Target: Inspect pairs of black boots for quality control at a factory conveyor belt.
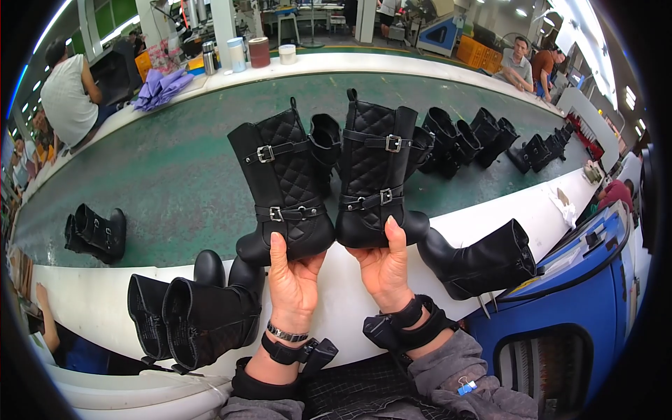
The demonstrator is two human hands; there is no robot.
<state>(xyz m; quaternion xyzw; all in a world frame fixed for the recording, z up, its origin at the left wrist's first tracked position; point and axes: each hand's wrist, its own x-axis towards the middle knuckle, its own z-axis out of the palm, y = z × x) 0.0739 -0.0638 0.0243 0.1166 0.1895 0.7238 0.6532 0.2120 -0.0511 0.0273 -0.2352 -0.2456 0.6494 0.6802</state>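
Side by side in front of me stand two black quilted boots with buckled straps, held upright by their soles. My left hand [294, 283] grips the left boot [283, 178], its toe turned to the left. In my right hand [383, 273] is the right boot [374, 164], toe pointing right. Both thumbs press on the lower sides of the boots, and the fingers go underneath, partly hidden. To the right of my right hand, a single black boot [483, 262] lies on its side on the white ledge. Left of my left wrist is a pair of black boots [203, 318], openings toward me.
Beyond the white ledge [98, 280] runs a green conveyor belt [175, 161] with several black boots [441, 140] and another pair [98, 231] at left. A blue machine [560, 301] stands at right. Purple cloth [161, 89] and containers [259, 52] sit on the far ledge. Other people work around.
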